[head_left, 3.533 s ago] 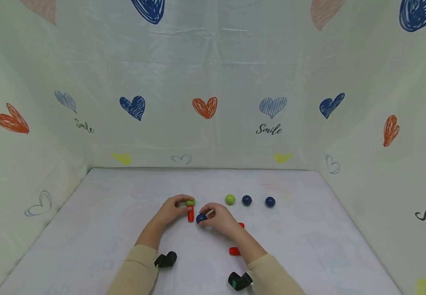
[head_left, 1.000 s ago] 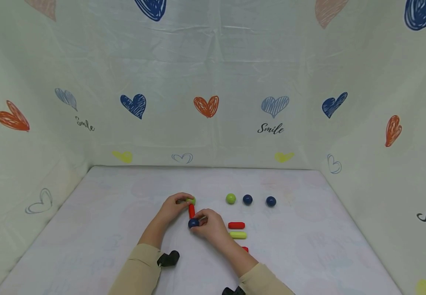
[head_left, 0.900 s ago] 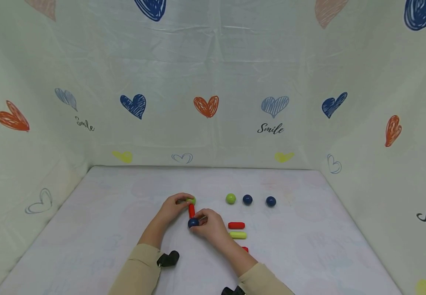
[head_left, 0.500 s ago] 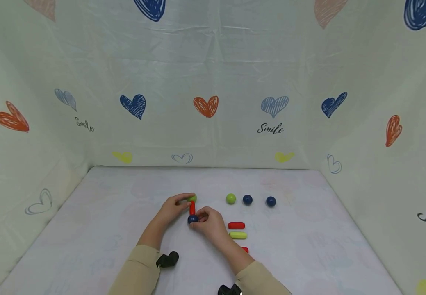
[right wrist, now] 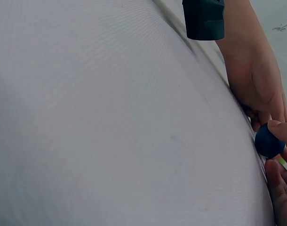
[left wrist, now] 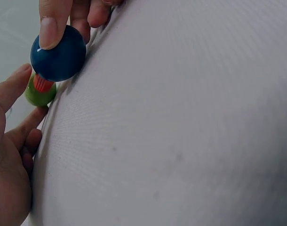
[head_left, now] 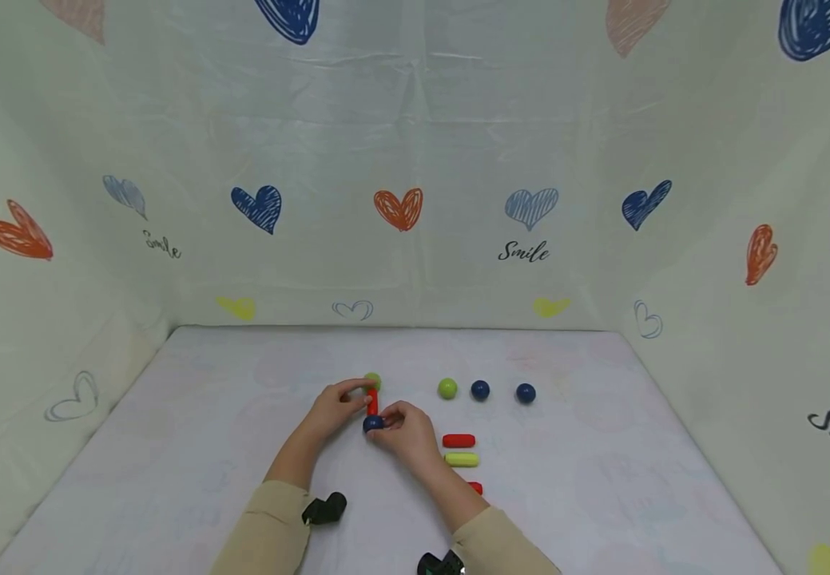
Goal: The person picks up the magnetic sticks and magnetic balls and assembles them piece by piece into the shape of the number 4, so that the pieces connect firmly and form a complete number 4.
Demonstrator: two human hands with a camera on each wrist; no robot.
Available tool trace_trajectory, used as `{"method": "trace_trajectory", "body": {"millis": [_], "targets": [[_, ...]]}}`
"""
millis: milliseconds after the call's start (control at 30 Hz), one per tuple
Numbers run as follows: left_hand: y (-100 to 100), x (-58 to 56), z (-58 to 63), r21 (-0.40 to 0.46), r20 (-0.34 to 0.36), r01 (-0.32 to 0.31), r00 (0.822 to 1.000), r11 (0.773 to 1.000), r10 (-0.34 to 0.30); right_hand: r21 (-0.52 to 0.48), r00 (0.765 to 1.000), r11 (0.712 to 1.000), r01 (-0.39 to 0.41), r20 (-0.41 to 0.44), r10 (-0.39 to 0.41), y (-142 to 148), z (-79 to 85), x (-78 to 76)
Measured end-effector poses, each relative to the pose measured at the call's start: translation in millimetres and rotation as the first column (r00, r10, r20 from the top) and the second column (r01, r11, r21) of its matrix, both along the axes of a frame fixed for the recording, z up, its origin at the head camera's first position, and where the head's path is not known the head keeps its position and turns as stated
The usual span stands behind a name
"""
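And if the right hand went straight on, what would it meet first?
Beyond the blue ball that the right hand pinches, most likely the left hand, leftward in the head view; depth is unclear.

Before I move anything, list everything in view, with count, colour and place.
Held green ball: 1, green, in the left hand's grip
Middle stick: 1, red, between the two held balls
Held blue ball: 1, dark blue, in the right hand's grip
Loose green ball: 1, green, back row, right of the hands
Loose blue balls: 2, dark blue, same row, further right
Loose red sticks: 2, red, right of the hands, nearer one partly hidden
Yellow-green stick: 1, yellow-green, between those red sticks
Table: 1, whitish, beneath
Curtain: off-white, heart-printed, behind and at both sides
Wrist cameras: 2, black, by the cuffs
Sleeves: 2, beige, bottom
Hands: 2, bare, centre
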State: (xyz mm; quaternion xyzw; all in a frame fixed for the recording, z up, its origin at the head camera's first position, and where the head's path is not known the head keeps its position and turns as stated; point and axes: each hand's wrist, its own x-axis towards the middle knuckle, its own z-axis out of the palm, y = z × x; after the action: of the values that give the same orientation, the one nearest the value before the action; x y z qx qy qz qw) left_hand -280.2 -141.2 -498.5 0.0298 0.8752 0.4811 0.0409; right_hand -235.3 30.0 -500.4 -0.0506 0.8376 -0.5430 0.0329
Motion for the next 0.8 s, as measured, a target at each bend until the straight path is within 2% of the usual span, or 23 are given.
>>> {"method": "trace_trajectory", "body": {"millis": [300,533,800], "targets": [[-0.8,3.7,2.3,0.035,-0.034,0.018,0.999,0.999,-0.016,-0.017,1.000,0.999,0.029,-0.007,-0.029,-2.6,-0.7,-0.9],[-2.1,9.0,4.5,0.069,0.030,-0.035,0.999,0.997,0.033,-0.029,0.999,0.998,0.049,0.000,-0.049,-3.2,-1.0,-1.2],[-3.9,14.8,8.2,0.083,-0.029,-0.051,0.998,0.995,0.054,-0.082,0.998,0.995,0.061,-0.002,-0.062,-2.3,0.9,-0.1]]}}
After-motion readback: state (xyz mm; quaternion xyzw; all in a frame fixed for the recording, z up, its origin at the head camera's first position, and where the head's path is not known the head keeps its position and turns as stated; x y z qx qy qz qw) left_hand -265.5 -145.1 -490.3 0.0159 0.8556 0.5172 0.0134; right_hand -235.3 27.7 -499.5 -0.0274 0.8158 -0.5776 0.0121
